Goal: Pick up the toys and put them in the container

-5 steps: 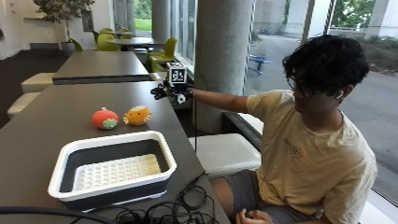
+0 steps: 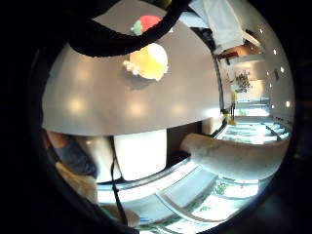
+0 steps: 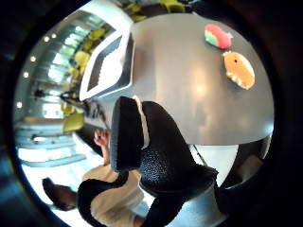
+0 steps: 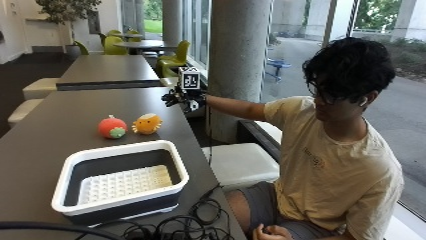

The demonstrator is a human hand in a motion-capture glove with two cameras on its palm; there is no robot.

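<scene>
Gloved right hand (image 4: 181, 99) was held above the table edge, fingers relaxed, nothing gripped. Orange plush toy (image 4: 146, 124) lay nearest, red plush toy (image 4: 112, 127) just beyond; container (image 4: 120, 181) well apart.

A black strap (image 2: 122, 41) partly covers the red toy (image 2: 148, 22); the gloved right hand (image 4: 181, 98) looks too small to judge its fingers
</scene>
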